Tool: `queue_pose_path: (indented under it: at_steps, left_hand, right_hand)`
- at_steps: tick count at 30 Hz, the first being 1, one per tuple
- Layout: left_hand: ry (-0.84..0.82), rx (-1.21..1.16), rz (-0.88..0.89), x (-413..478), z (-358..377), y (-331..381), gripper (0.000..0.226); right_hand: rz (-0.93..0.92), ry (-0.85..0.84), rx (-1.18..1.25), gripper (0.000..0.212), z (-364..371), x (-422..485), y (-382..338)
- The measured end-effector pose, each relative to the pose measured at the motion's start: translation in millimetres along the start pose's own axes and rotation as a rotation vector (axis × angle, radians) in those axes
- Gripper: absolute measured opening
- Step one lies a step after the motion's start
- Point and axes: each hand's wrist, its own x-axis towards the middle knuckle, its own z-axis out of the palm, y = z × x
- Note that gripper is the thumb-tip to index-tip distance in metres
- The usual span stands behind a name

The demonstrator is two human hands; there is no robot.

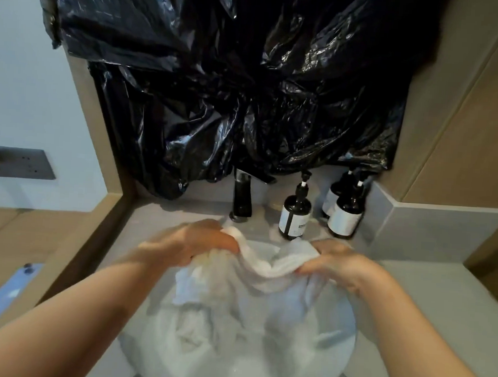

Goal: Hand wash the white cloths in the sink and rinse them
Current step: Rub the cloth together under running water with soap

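Over the round white ceramic sink [339,354], the left hand [192,243] and right hand [342,264] grip a wet white cloth [269,265] bunched between them, near the black faucet [242,196] and dark pump bottles [294,217] on the grey tabletop [439,302].

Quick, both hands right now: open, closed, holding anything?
Left hand: fingers curled, gripping one end of the crumpled white cloth.
Right hand: fingers curled, gripping the same cloth's other end.

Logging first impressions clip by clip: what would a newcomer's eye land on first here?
The crumpled black plastic sheeting filling the wall above the faucet dominates the top half. Below it, the left hand and right hand grip a white cloth between them over the round sink. Dark pump bottles stand right of the faucet.
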Motion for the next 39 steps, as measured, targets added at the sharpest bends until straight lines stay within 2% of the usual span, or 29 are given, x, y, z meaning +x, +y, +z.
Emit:
queue_pose_path:
  at_steps: [2,3,5,6,8,9,10,11,12,13,14,15,17,19,20,22,23,25,26,28,30,32,34,36,37,39]
  left_hand:
    - [-0.043,0.203,-0.031,4.9,-3.7,-6.8,0.027]
    - [-0.064,0.173,-0.032,6.4,-6.3,-12.8,0.023]
    - [-0.064,-0.067,-0.002,7.3,-12.8,-27.1,0.013]
    - [-0.090,-0.183,0.021,10.9,-17.0,-31.5,0.019]
    - [-0.148,-0.120,0.179,24.7,-17.8,-63.4,0.031]
    - [-0.161,-0.214,0.075,32.4,-14.7,-80.2,0.031]
    - [-0.047,-0.223,-0.037,38.2,-3.6,-89.8,0.029]
    - [-0.024,-0.193,-0.181,41.0,3.1,-100.2,0.024]
    - [-0.134,-0.138,-0.295,35.1,7.9,-98.4,0.018]
    - [-0.173,-0.139,-0.323,40.2,6.5,-103.5,0.015]
    - [-0.101,-0.154,-0.351,46.3,7.9,-100.2,0.016]
    - [-0.059,-0.246,-0.295,49.7,7.1,-99.9,0.016]
    - [-0.021,-0.592,-0.212,55.8,11.7,-98.0,0.003]
    - [-0.014,-0.861,-0.194,61.5,20.3,-108.9,0.031]
    - [-0.008,-0.884,-0.216,64.7,25.1,-115.7,0.031]
    - [-0.014,-0.734,-0.276,72.0,38.1,-129.0,0.018]
    - [0.022,-0.659,-0.296,79.2,42.0,-133.9,0.014]
    - [0.211,-0.625,-0.309,92.9,44.8,-136.8,0.019]
    - [0.255,-0.636,-0.275,100.6,43.9,-137.0,0.018]
    - [0.201,-0.707,-0.141,112.4,43.8,-132.4,0.010]
    - [0.150,-0.784,-0.066,124.8,45.9,-136.0,0.015]
    - [0.155,-0.822,-0.185,132.7,54.9,-136.2,0.026]
    - [0.219,-0.525,-0.298,140.6,69.9,-141.7,0.051]
    - [0.274,-0.102,-0.257,140.8,82.8,-148.6,0.079]
    - [0.241,0.086,-0.231,142.9,86.4,-157.9,0.085]
    - [0.118,0.368,-0.229,144.8,83.9,-175.9,0.077]
  right_hand:
    - [0.025,-0.057,-0.046,0.015,-1.3,0.2,11.7]
    - [0.030,-0.061,0.008,0.018,-1.3,1.0,18.6]
    - [0.088,0.008,0.217,0.036,-1.0,9.5,34.8]
    - [0.133,0.058,0.284,0.038,2.5,14.3,43.3]
    - [0.232,0.100,0.249,0.025,16.3,21.2,60.1]
    - [0.275,0.092,0.204,0.021,25.2,24.3,68.0]
    - [0.298,0.070,0.170,0.018,33.5,28.7,75.9]
    - [0.314,0.045,0.160,0.017,40.3,33.9,82.8]
    - [0.308,0.019,0.164,0.018,45.5,38.5,87.6]
    - [0.290,0.008,0.158,0.018,46.9,43.7,91.2]
    - [0.267,0.018,0.142,0.017,46.4,47.1,91.1]
    - [0.250,0.058,0.158,0.013,45.4,51.1,91.2]
    - [0.187,0.144,0.297,0.013,43.1,59.6,89.4]
    - [0.113,0.241,0.375,0.015,47.1,72.0,90.0]
    - [0.124,0.295,0.342,0.022,52.2,78.6,92.3]
    - [0.174,0.353,0.188,0.037,66.2,93.8,101.9]
    - [0.186,0.359,0.084,0.037,73.6,100.7,108.4]
    - [0.192,0.369,-0.073,0.031,82.3,109.0,112.1]
    - [0.181,0.376,-0.093,0.029,82.6,111.8,110.2]
    - [0.108,0.410,-0.043,0.026,82.4,116.5,105.4]
    - [0.017,0.474,0.088,0.022,83.2,119.4,102.7]
    - [0.015,0.480,0.091,0.015,89.1,124.4,107.0]
    - [0.010,0.378,-0.183,0.036,96.7,133.9,127.6]
    - [0.027,0.234,-0.476,0.051,105.3,142.7,146.8]
    - [0.045,0.193,-0.557,0.050,109.4,145.1,155.6]
    - [0.102,0.104,-0.597,0.052,115.5,144.8,168.1]
